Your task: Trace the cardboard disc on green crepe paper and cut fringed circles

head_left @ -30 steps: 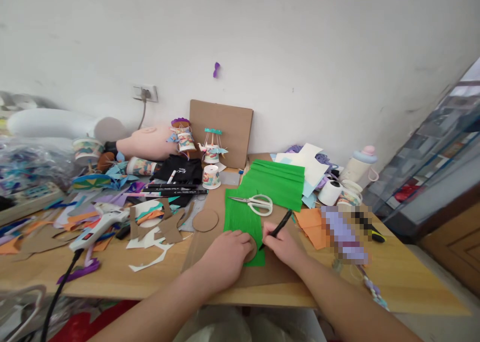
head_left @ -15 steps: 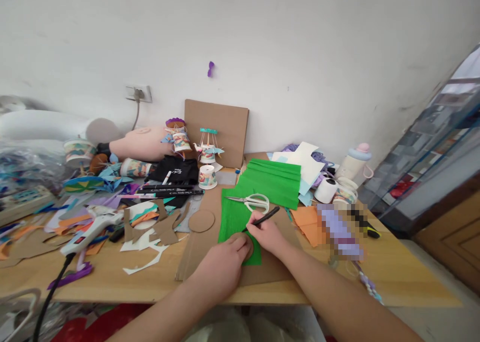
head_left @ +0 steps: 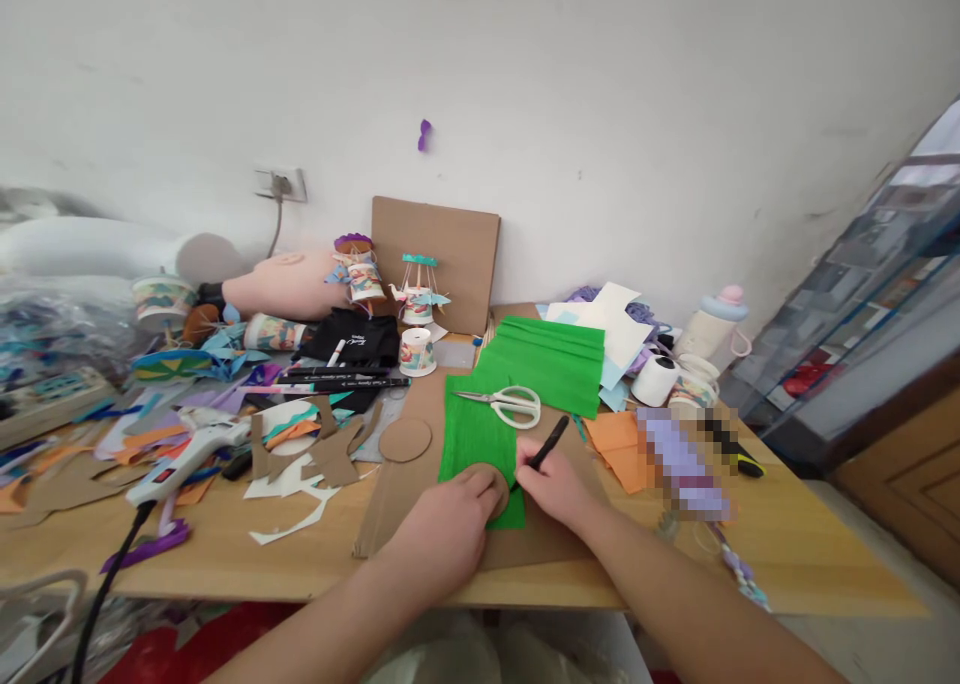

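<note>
My left hand presses a small cardboard disc down with its fingers, partly covering it. Under the disc lies a strip of green crepe paper. A black pen is gripped in my right hand, its tip at the disc's right edge. Scissors with white handles rest on the green paper just beyond my hands. All of this sits on a flat cardboard sheet, where another cardboard disc lies to the left.
A glue gun, cardboard and paper scraps and black markers cover the left. More green crepe paper lies behind. At right are orange paper, a thread spool and a bottle. Paper-cup models stand behind.
My right hand has moved the pen right and down around the disc's edge, and the pen stands more upright. My left hand stays pressed on the disc. The view shifted slightly.
</note>
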### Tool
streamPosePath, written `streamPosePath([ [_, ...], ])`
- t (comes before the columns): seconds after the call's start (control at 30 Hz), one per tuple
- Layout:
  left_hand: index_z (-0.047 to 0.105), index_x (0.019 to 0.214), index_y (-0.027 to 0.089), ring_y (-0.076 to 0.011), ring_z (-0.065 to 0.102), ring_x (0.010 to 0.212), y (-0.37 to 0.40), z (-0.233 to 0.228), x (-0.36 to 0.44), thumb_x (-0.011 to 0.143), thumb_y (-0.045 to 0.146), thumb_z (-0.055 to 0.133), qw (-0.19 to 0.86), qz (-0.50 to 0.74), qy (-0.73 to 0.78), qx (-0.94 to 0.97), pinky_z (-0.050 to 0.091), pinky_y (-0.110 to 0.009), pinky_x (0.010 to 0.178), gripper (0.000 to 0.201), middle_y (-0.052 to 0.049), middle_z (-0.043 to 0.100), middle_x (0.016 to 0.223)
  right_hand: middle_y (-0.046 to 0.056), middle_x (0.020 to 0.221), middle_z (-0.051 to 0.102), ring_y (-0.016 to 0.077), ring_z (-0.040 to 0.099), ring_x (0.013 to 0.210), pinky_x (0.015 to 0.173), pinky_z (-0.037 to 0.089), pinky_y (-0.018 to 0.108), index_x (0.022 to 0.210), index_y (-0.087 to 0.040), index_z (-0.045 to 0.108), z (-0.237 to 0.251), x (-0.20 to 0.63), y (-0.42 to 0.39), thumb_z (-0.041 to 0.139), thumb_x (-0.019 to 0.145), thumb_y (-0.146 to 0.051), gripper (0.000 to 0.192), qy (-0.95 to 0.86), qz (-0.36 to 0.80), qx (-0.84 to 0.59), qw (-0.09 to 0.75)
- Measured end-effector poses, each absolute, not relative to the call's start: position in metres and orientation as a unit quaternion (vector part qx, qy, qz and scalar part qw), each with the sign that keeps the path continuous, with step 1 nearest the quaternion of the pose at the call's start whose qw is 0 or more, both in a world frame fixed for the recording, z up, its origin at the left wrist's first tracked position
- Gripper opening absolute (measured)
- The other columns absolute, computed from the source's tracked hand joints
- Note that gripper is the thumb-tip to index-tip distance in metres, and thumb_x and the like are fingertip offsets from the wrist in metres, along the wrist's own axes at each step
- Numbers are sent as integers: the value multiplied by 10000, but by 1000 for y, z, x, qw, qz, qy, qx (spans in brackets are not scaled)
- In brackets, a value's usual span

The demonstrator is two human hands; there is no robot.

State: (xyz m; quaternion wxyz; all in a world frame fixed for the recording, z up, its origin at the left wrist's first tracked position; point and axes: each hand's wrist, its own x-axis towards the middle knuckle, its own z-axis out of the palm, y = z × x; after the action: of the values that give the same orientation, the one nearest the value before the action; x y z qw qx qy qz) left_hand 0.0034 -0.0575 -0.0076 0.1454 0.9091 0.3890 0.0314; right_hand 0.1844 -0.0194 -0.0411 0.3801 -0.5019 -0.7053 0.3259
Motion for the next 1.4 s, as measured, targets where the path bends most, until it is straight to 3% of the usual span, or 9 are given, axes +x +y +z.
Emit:
streamPosePath([
  [0.2,596,1180,165,-238,591,1080,-55,-9,3,776,65,424,146,33,388,909,449,-340,959,450,-112,606,1237,-64,569,367,138,386,556,548,329,245,637,-240,388,-53,186,-11,436,755,-219,129,-688,320,-507,409],
  [0.47,593,1185,189,-240,592,1065,-53,-13,1,796,54,417,151,40,387,909,449,-352,944,448,-101,616,1207,-53,578,395,149,387,578,551,280,259,626,-235,411,-44,181,-25,486,711,-174,129,-709,313,-503,384],
  [0.7,667,991,216,-218,630,922,-42,-14,-3,798,43,425,161,48,368,915,458,-302,812,354,-63,669,1062,-49,570,403,143,388,573,547,298,256,596,-228,424,-41,186,-49,490,669,-156,121,-700,347,-491,386],
  [0.9,720,899,236,-210,623,831,-12,-6,-9,775,89,491,204,36,303,930,453,-283,714,299,-51,651,927,-69,517,329,120,313,462,462,272,234,624,-243,349,-42,189,-49,413,760,-220,152,-638,371,-509,443],
  [1.17,742,803,186,-139,607,735,29,-11,-4,643,7,632,279,27,230,932,488,-216,648,264,-3,649,875,-42,615,436,137,422,578,538,334,243,669,-221,480,-59,153,-68,518,797,-243,135,-651,358,-519,422],
  [1.4,695,646,167,-124,556,678,36,-12,-4,589,-38,647,261,46,206,942,458,-203,593,218,14,652,791,-12,647,512,158,472,621,575,353,257,683,-218,498,-56,128,-74,516,799,-215,117,-672,316,-533,405],
])
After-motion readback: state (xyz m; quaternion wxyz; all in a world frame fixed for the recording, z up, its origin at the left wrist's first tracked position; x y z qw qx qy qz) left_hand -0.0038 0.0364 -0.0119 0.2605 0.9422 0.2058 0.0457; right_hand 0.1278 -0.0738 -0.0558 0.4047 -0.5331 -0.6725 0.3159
